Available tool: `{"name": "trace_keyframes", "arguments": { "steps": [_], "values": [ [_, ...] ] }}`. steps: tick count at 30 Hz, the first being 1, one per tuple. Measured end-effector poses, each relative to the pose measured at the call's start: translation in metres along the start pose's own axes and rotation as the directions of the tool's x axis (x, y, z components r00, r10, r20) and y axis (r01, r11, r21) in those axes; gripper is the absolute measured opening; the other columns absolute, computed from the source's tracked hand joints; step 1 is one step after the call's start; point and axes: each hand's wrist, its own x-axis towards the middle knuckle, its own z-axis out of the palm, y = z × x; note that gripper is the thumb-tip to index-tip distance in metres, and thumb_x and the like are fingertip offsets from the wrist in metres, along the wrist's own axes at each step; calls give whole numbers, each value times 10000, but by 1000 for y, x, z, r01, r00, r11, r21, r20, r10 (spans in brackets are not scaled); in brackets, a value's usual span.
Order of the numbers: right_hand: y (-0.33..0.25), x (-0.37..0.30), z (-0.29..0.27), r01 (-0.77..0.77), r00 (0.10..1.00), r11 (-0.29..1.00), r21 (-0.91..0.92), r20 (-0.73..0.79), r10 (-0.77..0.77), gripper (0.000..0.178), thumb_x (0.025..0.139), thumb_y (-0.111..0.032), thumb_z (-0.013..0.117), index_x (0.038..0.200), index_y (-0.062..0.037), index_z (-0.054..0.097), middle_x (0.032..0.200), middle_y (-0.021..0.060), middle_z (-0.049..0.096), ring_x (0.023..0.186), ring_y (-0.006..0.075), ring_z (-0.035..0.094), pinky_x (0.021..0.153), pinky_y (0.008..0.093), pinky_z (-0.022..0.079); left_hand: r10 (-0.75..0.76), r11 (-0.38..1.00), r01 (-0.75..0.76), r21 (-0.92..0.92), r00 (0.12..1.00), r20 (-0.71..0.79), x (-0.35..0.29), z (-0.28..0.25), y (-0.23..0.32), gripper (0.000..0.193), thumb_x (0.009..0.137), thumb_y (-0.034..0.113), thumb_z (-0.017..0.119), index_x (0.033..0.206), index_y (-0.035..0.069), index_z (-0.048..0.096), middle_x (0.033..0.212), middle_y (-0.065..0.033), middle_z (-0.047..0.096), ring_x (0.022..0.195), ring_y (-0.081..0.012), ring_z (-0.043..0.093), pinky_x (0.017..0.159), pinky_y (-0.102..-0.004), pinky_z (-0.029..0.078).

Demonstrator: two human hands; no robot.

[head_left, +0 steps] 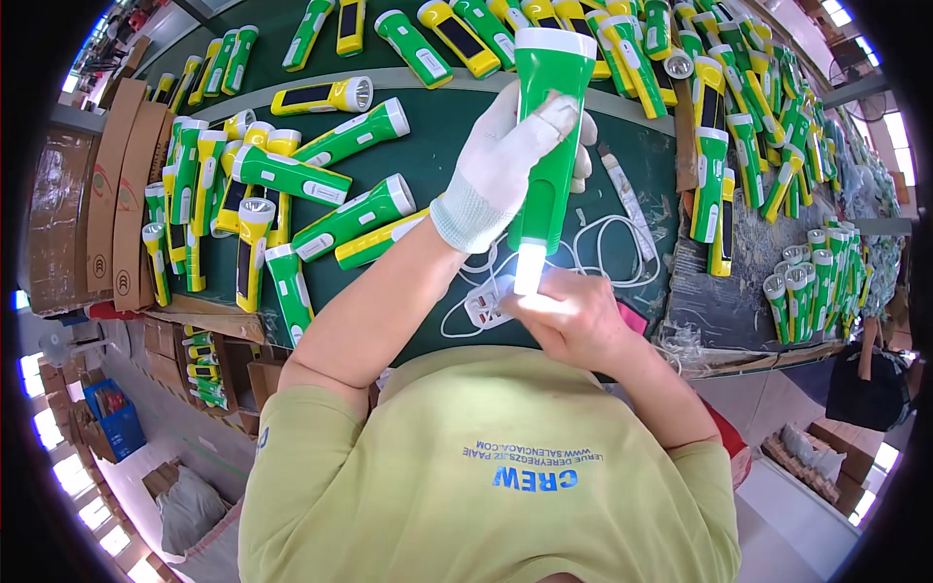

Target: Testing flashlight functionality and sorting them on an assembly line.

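Observation:
My left hand (515,160), in a white knit glove, is wrapped around a green flashlight (550,199). The flashlight stands nearly upright in view, its wide white head at the top. A white piece at its lower end glows brightly. My bare right hand (573,316) is closed at that glowing end, fingers pinched together; glare hides exactly where the fingertips touch. Just left of the right hand, a white power strip (483,303) lies on the green tabletop (408,311), partly hidden by the fingers. A white cable (593,225) loops behind the hands.
Green and yellow flashlights (321,180) lie loosely at the left, with several more along the far side. A dense pile (768,107) fills the right. A utility knife (627,204) lies right of my hands. Cardboard (121,185) stands at the left edge; a blue bin (115,418) sits below.

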Motion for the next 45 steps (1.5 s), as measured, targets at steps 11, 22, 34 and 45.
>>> {"name": "trace_keyframes", "arguments": {
  "steps": [11, 22, 34, 45],
  "values": [
    [16, 18, -44, -257, 697, 79, 963, 128, 706, 177, 928, -70, 602, 1043, 45, 673, 813, 75, 667, 664, 62, 562, 573, 190, 426, -246, 908, 298, -293, 948, 203, -14, -12, -38, 653, 973, 595, 330, 1334, 66, 455, 1089, -106, 622, 951, -187, 624, 834, -327, 520],
    [11, 34, -64, -194, 790, 788, 584, -383, 479, 106, 906, -30, 627, 994, 19, 661, 838, 16, 649, 719, 23, 541, 607, 167, 427, -430, 888, 434, -153, 901, 65, -27, -4, -27, 680, 905, 709, 379, 1093, 81, 561, 806, -45, 613, 691, -129, 598, 635, -262, 504],
    [0, 30, -67, -255, 785, 854, 454, -418, 457, 76, 902, -21, 621, 963, 8, 655, 816, 36, 644, 667, 43, 571, 553, 176, 431, 45, 968, -48, 245, 999, 16, -42, 14, -22, 458, 947, 308, 606, 1233, -6, 434, 967, -88, 613, 793, -122, 623, 707, -269, 529],
    [67, -3, -25, -137, 606, 55, 989, 40, 795, 151, 884, -93, 646, 1019, -49, 594, 805, -3, 585, 523, -3, 361, 447, 158, 221, -156, 986, 159, -43, 984, 81, -28, 22, 0, 533, 984, 524, 393, 1195, 39, 452, 797, -59, 560, 660, -121, 564, 623, -249, 479]
  ]
}}
